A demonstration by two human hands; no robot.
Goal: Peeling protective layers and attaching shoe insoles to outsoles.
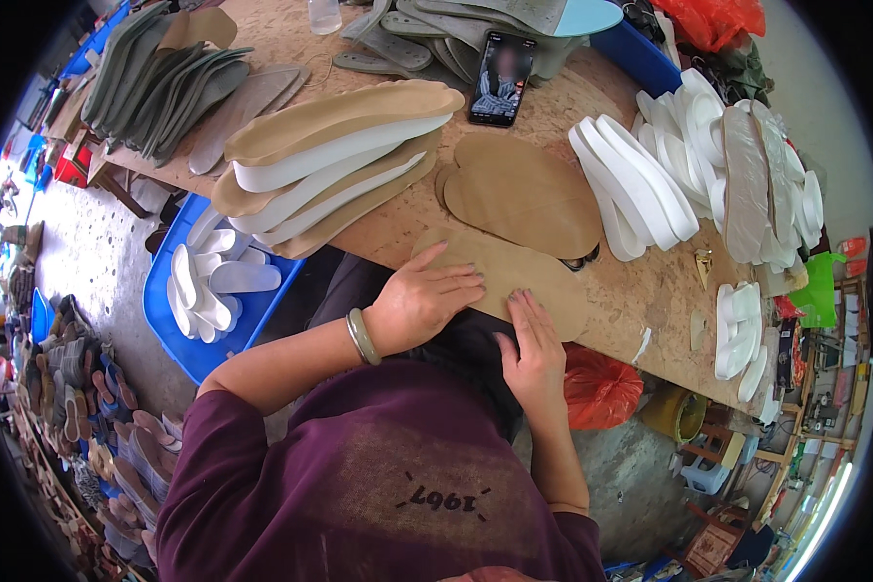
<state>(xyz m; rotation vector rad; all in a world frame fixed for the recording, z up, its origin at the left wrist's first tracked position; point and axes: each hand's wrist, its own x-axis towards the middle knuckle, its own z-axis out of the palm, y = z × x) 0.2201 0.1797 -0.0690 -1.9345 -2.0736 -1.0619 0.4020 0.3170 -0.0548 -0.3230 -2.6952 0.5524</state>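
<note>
A tan sole-shaped sheet lies flat at the table's near edge. My left hand rests on its left end, fingers stretched out to the right, a bangle round the wrist. Over the near edge of the same sheet, the fingers of my right hand lie straight, with the thumb apart. Neither hand grips anything. Just beyond is a pile of tan sole-shaped pieces. To its left, white wedge soles are stacked with tan sheets on and between them. Bare white wedge soles stand to its right.
Grey soles are heaped on the wooden table at far left, more at the back. A phone leans there. White soles sit at the right edge. A blue bin of white pieces is at left; a red bag hangs below the edge.
</note>
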